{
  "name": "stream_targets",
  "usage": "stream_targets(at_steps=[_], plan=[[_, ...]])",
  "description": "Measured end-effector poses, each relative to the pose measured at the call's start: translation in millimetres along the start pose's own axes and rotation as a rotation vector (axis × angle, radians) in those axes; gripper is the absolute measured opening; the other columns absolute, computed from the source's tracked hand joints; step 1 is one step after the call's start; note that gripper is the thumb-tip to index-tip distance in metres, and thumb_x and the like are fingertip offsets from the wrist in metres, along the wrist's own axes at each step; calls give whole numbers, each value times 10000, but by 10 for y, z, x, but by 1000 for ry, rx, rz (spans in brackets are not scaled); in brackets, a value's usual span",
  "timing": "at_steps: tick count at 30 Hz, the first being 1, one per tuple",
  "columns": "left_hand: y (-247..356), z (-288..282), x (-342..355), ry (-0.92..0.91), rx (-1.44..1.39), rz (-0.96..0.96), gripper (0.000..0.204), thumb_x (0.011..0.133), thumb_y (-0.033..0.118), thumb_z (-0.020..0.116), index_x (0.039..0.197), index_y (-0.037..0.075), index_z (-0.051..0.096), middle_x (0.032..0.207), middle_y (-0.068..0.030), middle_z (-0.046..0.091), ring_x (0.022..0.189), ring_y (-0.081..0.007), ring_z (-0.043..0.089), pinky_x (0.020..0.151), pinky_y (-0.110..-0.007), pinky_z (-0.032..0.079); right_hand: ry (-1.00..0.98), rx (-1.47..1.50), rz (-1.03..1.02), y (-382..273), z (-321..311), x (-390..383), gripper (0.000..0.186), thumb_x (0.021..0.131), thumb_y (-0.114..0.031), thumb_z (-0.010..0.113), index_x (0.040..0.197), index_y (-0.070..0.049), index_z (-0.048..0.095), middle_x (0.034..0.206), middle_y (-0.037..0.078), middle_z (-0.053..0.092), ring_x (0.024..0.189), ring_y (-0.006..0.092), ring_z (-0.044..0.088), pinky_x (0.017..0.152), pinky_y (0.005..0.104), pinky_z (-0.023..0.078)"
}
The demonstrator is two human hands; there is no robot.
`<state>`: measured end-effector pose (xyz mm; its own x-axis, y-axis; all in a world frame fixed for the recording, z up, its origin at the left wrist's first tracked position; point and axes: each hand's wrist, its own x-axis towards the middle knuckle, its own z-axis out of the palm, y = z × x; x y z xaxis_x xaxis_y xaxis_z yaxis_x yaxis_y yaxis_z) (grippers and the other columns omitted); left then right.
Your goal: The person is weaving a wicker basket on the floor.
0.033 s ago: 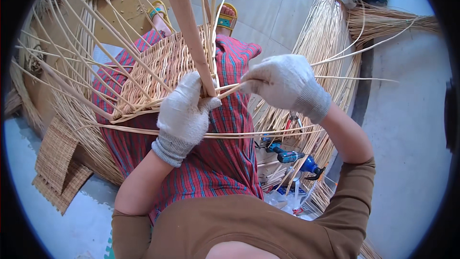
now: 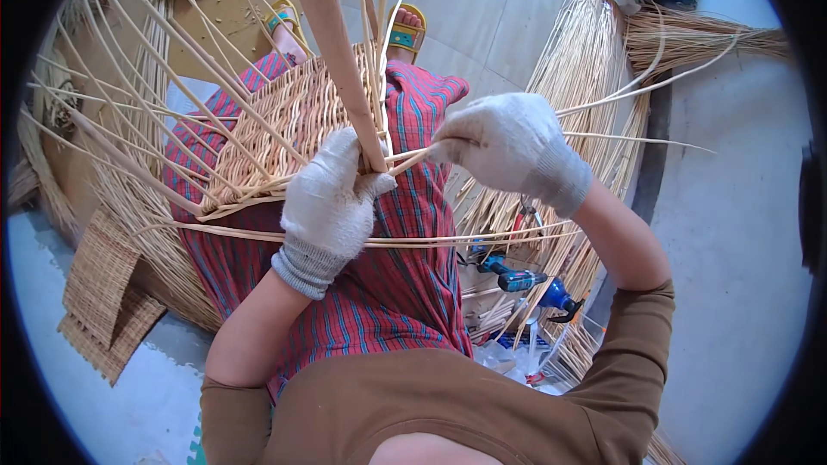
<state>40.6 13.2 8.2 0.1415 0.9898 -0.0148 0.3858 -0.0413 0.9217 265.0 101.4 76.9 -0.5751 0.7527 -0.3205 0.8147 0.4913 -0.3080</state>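
A woven wicker basket base [image 2: 280, 116] lies across my lap, with long thin stakes rising from its left side. A thick wooden post [image 2: 343, 60] stands tilted at its near right corner. My left hand [image 2: 332, 198], in a white knitted glove, is closed around that corner, its thumb and fingers gripping the foot of the post. Just to the right, my gloved right hand [image 2: 504, 142] pinches wicker rods [image 2: 412, 160] close to the corner. Their long ends trail out past this hand to the right. Its fingertips are partly hidden.
Bundles of loose wicker [image 2: 568, 69] lie on the floor to the right. Near my right side are a blue cordless drill [image 2: 517, 280], a blue bottle [image 2: 558, 294] and pliers [image 2: 527, 217]. Woven mats [image 2: 102, 271] lie at the left. Long rods [image 2: 431, 242] cross my lap.
My right hand has shifted very slightly up and left, still pinching the rods, and their trailing ends have swayed a little. My left hand stays at the corner.
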Motion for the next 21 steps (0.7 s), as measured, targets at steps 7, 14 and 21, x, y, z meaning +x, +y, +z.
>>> stream_targets(at_steps=[7, 14, 21], plan=[[-61, 55, 8, 96, 56, 57, 339, 829, 9, 785, 1125, 51, 626, 949, -127, 671, 857, -337, 704, 744, -414, 554, 4, -33, -31, 89, 47, 302, 245, 897, -424, 690, 905, -198, 784, 815, 78, 739, 810, 312, 731, 714, 444, 579], [-36, 55, -24, 98, 28, 48, 351, 825, 2, 783, 1141, 56, 640, 964, -119, 685, 871, -317, 712, 766, -399, 564, 231, -57, -260, 257, 294, 752, 526, 724, -433, 887, 1047, -127, 607, 845, 57, 730, 881, 310, 728, 801, 428, 555], [-34, 119, -73, 110, -24, -7, 364, 874, 45, 769, 1214, 65, 642, 955, -109, 692, 909, -300, 722, 791, -399, 573, 406, 204, -540, 298, 498, 1113, 714, 555, -320, 976, 1147, -91, 648, 1024, 82, 691, 1027, 321, 670, 910, 413, 534]])
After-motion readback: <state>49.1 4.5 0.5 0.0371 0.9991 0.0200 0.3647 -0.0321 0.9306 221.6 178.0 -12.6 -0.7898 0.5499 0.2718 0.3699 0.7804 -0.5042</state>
